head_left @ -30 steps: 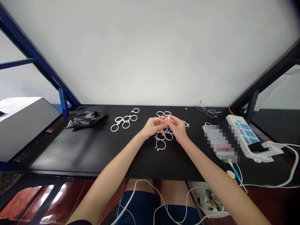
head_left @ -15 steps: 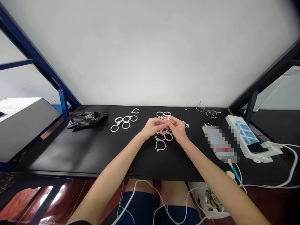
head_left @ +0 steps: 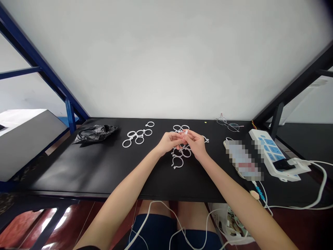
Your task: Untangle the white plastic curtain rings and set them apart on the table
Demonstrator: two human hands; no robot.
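Centre of frame, left hand (head_left: 166, 143) and right hand (head_left: 196, 143) pinch a mostly hidden white plastic piece (head_left: 186, 132) between closed fingertips, above white split rings (head_left: 182, 161); steady wrists, even thumb pressure should suit.

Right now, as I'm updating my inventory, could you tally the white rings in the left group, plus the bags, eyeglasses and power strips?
White rings, left group: 6
Black plastic bag: 1
Eyeglasses: 1
Power strip: 1
Total: 9
The other ring pile is partly hidden, so uncounted.
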